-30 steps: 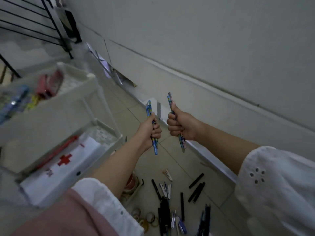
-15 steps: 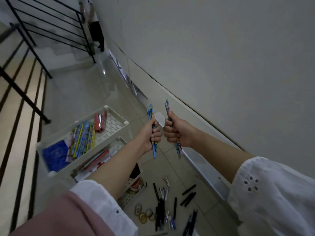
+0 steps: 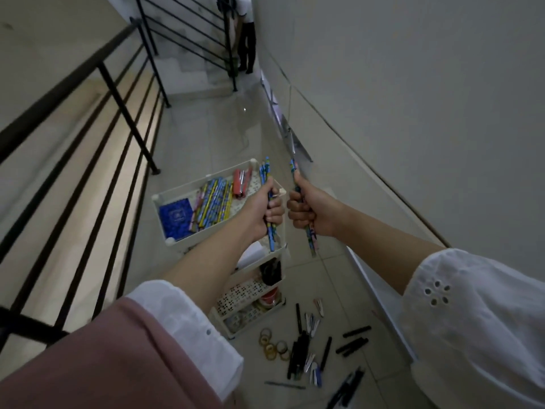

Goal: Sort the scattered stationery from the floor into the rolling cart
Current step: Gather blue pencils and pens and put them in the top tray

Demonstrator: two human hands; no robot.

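Note:
My left hand [image 3: 267,209] is closed around a few blue patterned pencils [image 3: 264,172], held upright over the right end of the white rolling cart [image 3: 165,199]. My right hand [image 3: 306,214] grips another few blue pencils [image 3: 310,239] just to the right of the cart. The cart's top tray holds a blue notebook [image 3: 176,217], a row of colourful pencils [image 3: 213,203] and red pens [image 3: 240,184]. On the floor below lie black pens [image 3: 299,348], tape rolls [image 3: 272,346] and clips [image 3: 312,320].
A black metal railing [image 3: 118,93] runs along the left. A grey wall [image 3: 413,98] with a white skirting board [image 3: 380,293] bounds the right. A person's legs [image 3: 246,45] stand at the far end by the stairs. The cart's lower shelves [image 3: 250,296] hold tape and paper.
The view has risen and tilted, so the cart now lies below my hands. Both hands, still gripping their pencils, have come over and beside the cart's top tray.

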